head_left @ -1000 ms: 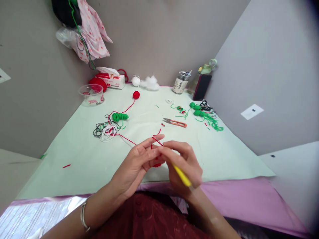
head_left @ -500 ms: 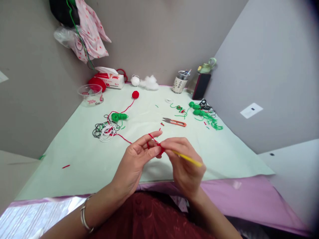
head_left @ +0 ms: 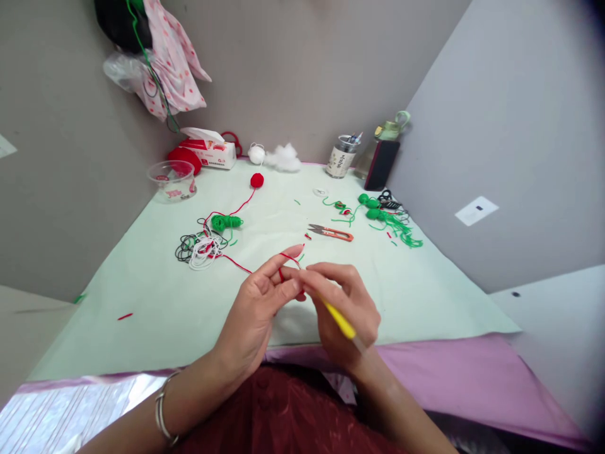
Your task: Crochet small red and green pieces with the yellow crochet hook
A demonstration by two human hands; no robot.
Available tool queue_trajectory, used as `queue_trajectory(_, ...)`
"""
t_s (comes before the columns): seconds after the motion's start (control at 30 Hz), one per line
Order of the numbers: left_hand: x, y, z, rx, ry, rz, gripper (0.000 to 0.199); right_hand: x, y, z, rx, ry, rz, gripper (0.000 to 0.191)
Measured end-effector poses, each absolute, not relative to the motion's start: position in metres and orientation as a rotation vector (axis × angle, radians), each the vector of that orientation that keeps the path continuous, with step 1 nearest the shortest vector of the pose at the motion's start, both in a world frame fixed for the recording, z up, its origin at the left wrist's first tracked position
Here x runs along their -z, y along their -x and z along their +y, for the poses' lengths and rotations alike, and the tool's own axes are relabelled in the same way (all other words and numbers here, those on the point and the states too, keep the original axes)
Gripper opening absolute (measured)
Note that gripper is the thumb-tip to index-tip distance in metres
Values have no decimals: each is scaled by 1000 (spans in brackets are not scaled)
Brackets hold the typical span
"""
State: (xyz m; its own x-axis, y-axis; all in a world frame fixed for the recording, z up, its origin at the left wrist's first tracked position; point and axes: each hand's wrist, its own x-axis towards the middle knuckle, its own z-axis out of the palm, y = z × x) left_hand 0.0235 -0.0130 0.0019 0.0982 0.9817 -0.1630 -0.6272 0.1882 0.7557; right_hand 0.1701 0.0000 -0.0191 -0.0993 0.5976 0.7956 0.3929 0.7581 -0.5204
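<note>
My left hand pinches a small red crochet piece, mostly hidden by the fingers. Red yarn runs up to this hand from the left, loops round a finger and passes over the raised index finger. In my right hand is a crochet hook with a yellow handle, its tip at the red piece between both hands. The yarn leads back past a tangle of white and black cord to a red yarn ball.
Thread snips lie beyond my hands. Green yarn pieces are at the right, a green yarn bundle at the left. Along the back stand a plastic tub, a tissue box, white stuffing, a pen cup and a phone.
My right hand has turned, so the yellow handle now slants more steeply down toward me. The yarn over my left index finger has shifted slightly. Things on the table have stayed put.
</note>
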Motion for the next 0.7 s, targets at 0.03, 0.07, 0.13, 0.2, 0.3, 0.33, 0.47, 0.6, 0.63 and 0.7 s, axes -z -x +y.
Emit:
queue_trajectory(0.03, -1, -23, -12, -1246, -546, 727, 41, 21, -171, 0, -130, 772, -1745, 35)
queue_trajectory(0.07, 0, -21, -11, -1202, -504, 704, 39, 22, -172, 0, -122, 759, -1733, 36)
queue_trajectory(0.13, 1, -17, -8, -1174, -440, 686, 30, 20, -175, 1, -253, 750, -1615, 30)
queue_trajectory(0.2, 1, -14, -6, -1213, -443, 707, 25, 15, -177, 3, -494, 750, -1458, 21)
queue_trajectory(0.3, 0, -14, -8, -1267, -593, 763, 25, 8, -175, 5, -758, 729, -1405, 18)
queue_trajectory(0.33, 0, -15, -9, -1276, -658, 777, 26, 7, -174, 5, -773, 725, -1436, 17)
queue_trajectory(0.47, 0, -17, -12, -1257, -750, 791, 36, 11, -171, 4, -691, 752, -1468, 14)
queue_trajectory(0.6, -1, -15, -11, -1256, -663, 809, 41, 17, -175, 8, -857, 768, -1342, 17)
queue_trajectory(0.63, -2, -14, -11, -1255, -645, 804, 40, 17, -176, 9, -908, 749, -1314, 17)
queue_trajectory(0.7, -3, -14, -11, -1244, -612, 791, 38, 18, -176, 10, -972, 707, -1268, 16)
